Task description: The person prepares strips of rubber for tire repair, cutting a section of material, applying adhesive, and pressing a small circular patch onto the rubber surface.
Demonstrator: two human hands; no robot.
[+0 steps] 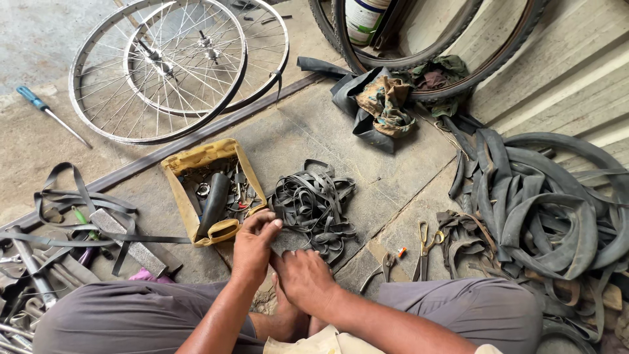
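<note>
Rubber strips (313, 206): black, tangled heap; left hand (254, 246) pinching one, right hand (303, 278) grip unclear.

Two hands are showing, the left hand (254, 246) and the right hand (303, 278), both sitting near 6 o'clock. Two shiny bike wheels (157, 72) are lying at 11 o'clock. Two black tyres (432, 56) are leaning at 1 o'clock. One yellow tray (196, 159) is sitting just left of the middle. One blue screwdriver (49, 113) is lying at 10 o'clock. One pair of scissors (422, 252) is lying at 4 o'clock. One pile of black rubber strips (314, 206) is sitting in the middle. The tubes (544, 210) at 3 o'clock are too tangled to count.
</note>
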